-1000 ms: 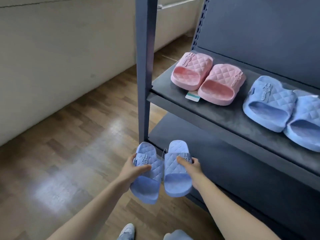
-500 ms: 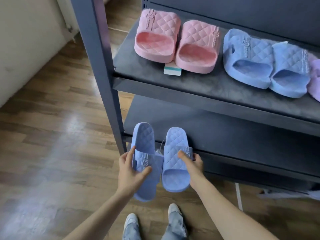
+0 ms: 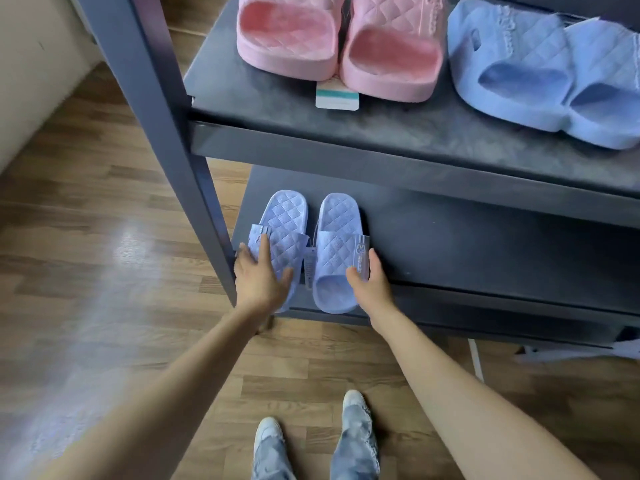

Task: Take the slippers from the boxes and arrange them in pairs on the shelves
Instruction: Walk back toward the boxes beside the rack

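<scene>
A wide head-worn camera looks steeply down past both arms (image 3: 166, 382), close to the left corner of the shelf rack (image 3: 162, 140), floor (image 3: 86, 271) and feet (image 3: 355, 415) below.

Footwear shop display: a dark metal rack (image 3: 166, 133) carries new quilted slippers in matched pairs, pink slippers (image 3: 287, 39) and blue slippers (image 3: 519, 71) on its upper shelf (image 3: 346, 133), a lilac pair (image 3: 337, 244) lower down. A paper tag (image 3: 336, 97) lies before the pink slippers; a laminate floor (image 3: 86, 254) surrounds the rack.
</scene>
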